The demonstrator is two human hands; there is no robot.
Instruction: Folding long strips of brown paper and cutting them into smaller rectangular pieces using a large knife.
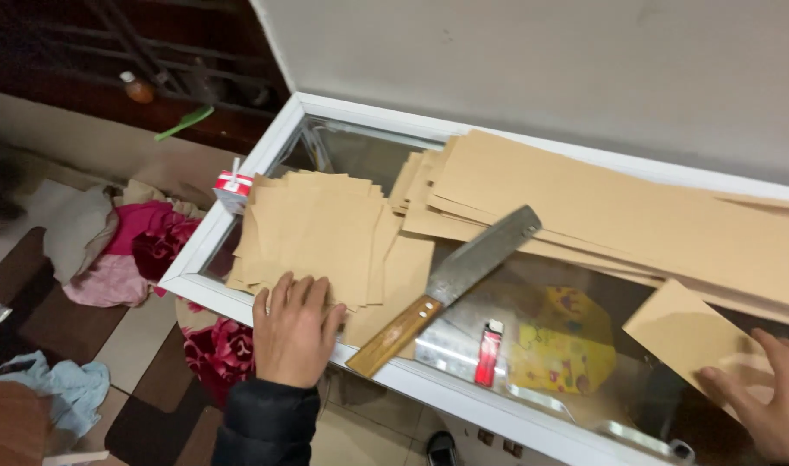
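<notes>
My left hand [295,326] lies flat, fingers together, on the near edge of a stack of small brown paper squares [321,229] on a glass-topped case. My right hand [770,393] at the far right presses a single brown paper piece [683,332] against the glass, fingers spread on its corner. Between the hands lies a cleaver [450,289] with a wooden handle, its blade pointing away from me toward a pile of long brown paper strips [619,207].
A red lighter [489,352] lies on the glass near the white frame [463,388] of the case. A small red and white box [232,188] sits at the left corner. Pink and red cloths [144,246] lie on the tiled floor to the left.
</notes>
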